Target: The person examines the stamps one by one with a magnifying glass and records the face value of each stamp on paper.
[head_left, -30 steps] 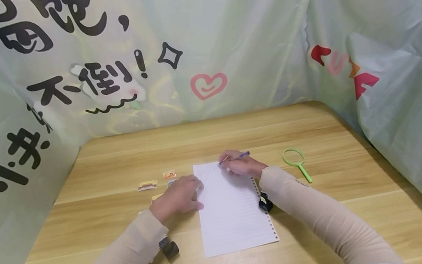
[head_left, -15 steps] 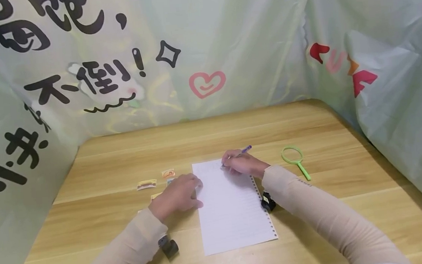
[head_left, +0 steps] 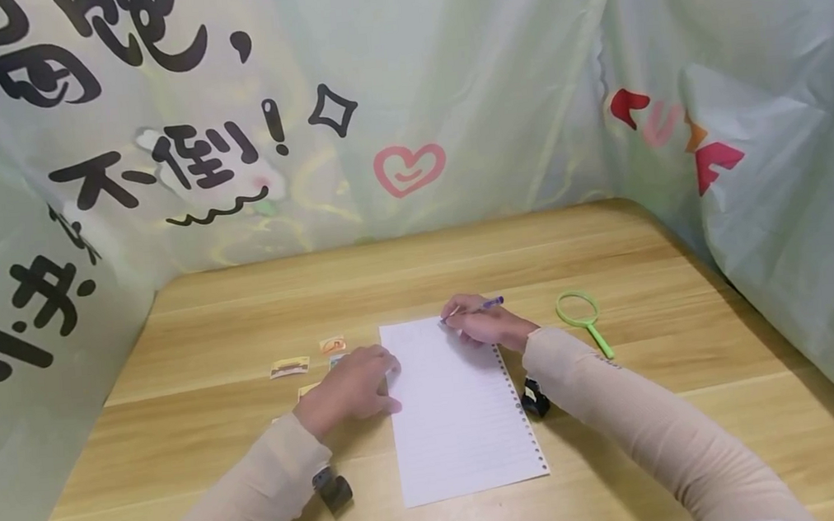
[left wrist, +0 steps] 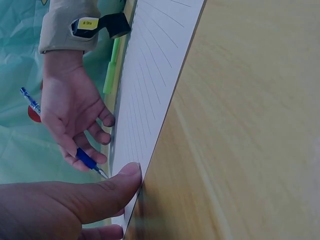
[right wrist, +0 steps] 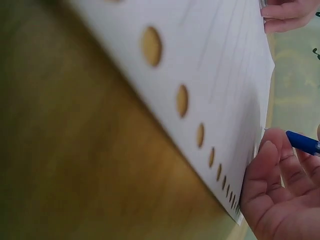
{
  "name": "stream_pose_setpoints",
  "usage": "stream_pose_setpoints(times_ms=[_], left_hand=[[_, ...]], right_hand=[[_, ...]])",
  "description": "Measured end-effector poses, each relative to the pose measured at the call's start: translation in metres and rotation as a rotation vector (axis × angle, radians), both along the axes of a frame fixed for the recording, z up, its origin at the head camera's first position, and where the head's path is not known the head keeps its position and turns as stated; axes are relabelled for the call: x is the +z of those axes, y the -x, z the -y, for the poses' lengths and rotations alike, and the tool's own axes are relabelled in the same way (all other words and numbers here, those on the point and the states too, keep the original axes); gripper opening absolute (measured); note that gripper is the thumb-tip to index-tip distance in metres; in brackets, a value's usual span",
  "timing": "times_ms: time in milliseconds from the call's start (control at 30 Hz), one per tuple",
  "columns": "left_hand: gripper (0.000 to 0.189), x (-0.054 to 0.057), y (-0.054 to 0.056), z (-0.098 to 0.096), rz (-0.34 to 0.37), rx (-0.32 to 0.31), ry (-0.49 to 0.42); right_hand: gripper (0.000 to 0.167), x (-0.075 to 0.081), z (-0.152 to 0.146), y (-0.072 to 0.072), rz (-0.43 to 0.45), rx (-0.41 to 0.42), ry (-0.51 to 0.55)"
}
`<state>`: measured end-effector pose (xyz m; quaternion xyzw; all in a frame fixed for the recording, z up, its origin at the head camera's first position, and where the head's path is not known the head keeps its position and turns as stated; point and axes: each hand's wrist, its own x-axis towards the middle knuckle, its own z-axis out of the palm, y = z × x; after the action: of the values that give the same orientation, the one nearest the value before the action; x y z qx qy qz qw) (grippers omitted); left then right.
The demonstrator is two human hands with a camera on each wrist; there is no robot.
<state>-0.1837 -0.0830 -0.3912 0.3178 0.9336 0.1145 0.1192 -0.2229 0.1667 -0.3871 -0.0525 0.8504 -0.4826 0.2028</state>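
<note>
A lined white sheet of paper (head_left: pixel 461 422) with punched holes down its right edge lies on the wooden table. My left hand (head_left: pixel 353 384) rests at the sheet's left edge, its fingers and thumb (left wrist: pixel 117 187) lying on the margin. Near the top of the sheet, my right hand (head_left: pixel 483 321) pinches a blue ballpoint pen (head_left: pixel 493 302), tip down at the paper. Faint marks show along the top lines to the left of the tip. The right wrist view has the pen's blue grip (right wrist: pixel 301 143) partly behind the fingers.
A green magnifying glass (head_left: pixel 594 324) lies to the right of the sheet. Several small picture cards, including a yellow one (head_left: pixel 290 367) and an orange one (head_left: pixel 332 345), lie left of it, some partly under the left hand. Printed fabric (head_left: pixel 492 97) hangs behind the table.
My right hand has shifted slightly right along the top of the sheet, the pen tilting up and then lower again. The left hand stays in place on the paper.
</note>
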Motion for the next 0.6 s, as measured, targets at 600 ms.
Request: stream_pose_setpoints(times_ms=[600], left_hand=[[0.049, -0.0018, 0.0012, -0.0008, 0.003, 0.003, 0.029]], right_hand=[[0.027, 0.0012, 0.0038, 0.0007, 0.011, 0.019, -0.002]])
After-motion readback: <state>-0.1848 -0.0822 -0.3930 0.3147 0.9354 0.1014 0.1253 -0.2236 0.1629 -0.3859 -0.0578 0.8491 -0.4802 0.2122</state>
